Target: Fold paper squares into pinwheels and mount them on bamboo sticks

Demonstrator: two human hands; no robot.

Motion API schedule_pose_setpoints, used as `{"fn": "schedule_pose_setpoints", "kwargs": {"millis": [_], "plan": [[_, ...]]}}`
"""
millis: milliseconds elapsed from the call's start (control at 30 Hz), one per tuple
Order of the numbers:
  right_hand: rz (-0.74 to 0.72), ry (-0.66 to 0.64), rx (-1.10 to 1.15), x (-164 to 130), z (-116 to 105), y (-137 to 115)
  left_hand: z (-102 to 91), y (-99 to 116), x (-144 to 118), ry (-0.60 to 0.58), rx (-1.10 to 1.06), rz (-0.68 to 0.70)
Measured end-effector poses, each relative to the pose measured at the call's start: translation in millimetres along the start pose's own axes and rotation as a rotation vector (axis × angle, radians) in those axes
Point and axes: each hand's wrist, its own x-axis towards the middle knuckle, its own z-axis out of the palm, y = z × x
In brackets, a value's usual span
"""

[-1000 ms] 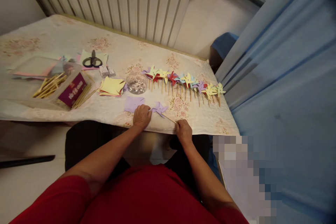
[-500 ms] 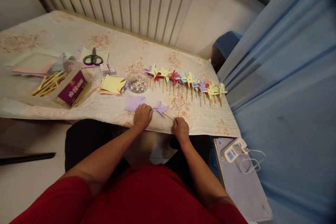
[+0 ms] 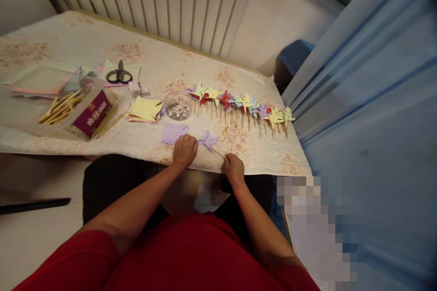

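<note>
Purple pinwheel between my grips, its stick in the right

My right grip is closed around the near end of the stick. From there the shaft slants away to my left, and the pinwheel sits at its far end, near the front edge of the counter. My left grip is the nearer one to the paper blades: its fingers are curled just at the left tip, with the pinwheel directly to their right. I cannot tell whether they pinch that tip or only rest against it. Beyond the left fingers lies a flat purple sheet, partly covered by my hand.

Farther off stands the clear dish of small metal bits, and right of it a row of finished pinwheels, sticks toward me.

As for writing, the clear box of sticks on my left bears a magenta label with pale characters, too blurred for me to read. The small white boxes seem printed as well, but the marks are too tiny to make out.
</note>
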Motion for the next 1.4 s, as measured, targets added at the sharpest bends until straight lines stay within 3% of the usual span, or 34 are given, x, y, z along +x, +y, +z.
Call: {"fn": "schedule_pose_setpoints", "kwargs": {"millis": [900,1167,1400], "plan": [[0.052,0.029,0.099,0.5,0.7,4.9,0.6,0.0,0.0,-0.004,-0.019,-0.002],[0.109,0.061,0.185,-15.2,-4.4,40.2,-1.7,-12.6,-1.4,-0.047,-0.068,0.057],[0.177,0.118,0.320,-22.9,4.9,68.3,-16.2,-21.4,-4.9,-0.106,0.078,0.100]]}}
